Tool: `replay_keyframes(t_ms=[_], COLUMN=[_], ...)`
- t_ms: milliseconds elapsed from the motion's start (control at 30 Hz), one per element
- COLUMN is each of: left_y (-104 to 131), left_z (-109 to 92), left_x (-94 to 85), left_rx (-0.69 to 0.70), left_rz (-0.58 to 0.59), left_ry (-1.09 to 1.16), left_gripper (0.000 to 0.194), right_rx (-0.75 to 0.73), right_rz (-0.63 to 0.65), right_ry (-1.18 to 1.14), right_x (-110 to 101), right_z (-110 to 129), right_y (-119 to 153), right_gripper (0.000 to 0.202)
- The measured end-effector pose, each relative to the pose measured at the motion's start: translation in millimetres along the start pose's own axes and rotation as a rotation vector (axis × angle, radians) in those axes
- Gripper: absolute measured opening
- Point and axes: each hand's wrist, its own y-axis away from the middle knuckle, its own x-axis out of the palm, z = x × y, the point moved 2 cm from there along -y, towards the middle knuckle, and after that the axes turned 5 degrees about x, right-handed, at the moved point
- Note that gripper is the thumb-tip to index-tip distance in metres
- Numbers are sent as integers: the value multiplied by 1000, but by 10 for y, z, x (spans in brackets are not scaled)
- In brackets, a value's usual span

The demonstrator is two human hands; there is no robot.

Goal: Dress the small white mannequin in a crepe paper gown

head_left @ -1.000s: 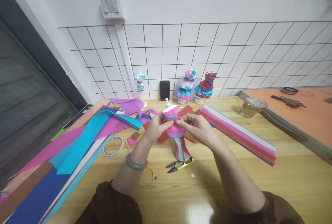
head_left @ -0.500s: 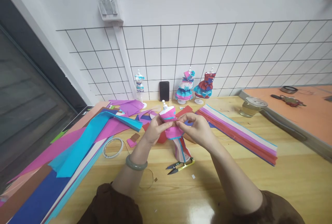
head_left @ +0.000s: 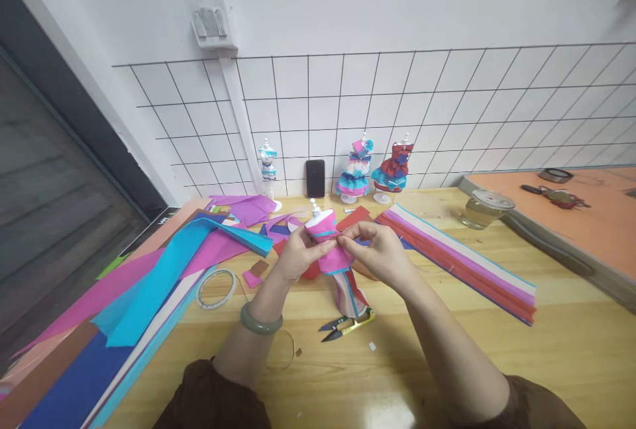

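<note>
A miniature dress form (head_left: 315, 214) with a white neck knob leans slightly in front of me, dressed in a pink paper dress (head_left: 334, 261) trimmed in blue. My left hand (head_left: 299, 253) is closed around its left side, the thumb pressed on the waist. At the right side of the waist, the fingertips of my right hand (head_left: 376, 248) pinch the pink paper. Below the skirt hangs a striped paper piece (head_left: 345, 293) in white, blue and red. Yellow-handled thread snips (head_left: 348, 326) lie open on the table just under it.
Against the tiled wall stand three dressed mini forms (head_left: 354, 167) and a black phone (head_left: 315, 179). Coloured paper strips (head_left: 144, 296) spread on the left, beside a tape roll (head_left: 216, 288). A striped paper stack (head_left: 457, 260) and a lidded glass jar (head_left: 484, 209) are on the right.
The camera view has tilted up slightly, so everything sits a little lower. Both hands keep their hold at the waist, with the form tipped slightly more to the left.
</note>
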Motion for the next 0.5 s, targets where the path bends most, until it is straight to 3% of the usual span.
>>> replay_keyframes(t_ms=[300, 500], left_y=[-10, -30], left_z=[15, -18], left_x=[-38, -91], left_rx=[5, 23], left_rz=[-48, -47], left_ry=[-49, -61], left_gripper=[34, 33], right_rx=[12, 6], right_rz=[11, 18], right_ry=[-33, -136], right_x=[31, -7], right_z=[-26, -42], right_y=[-10, -17], right_gripper=[16, 26])
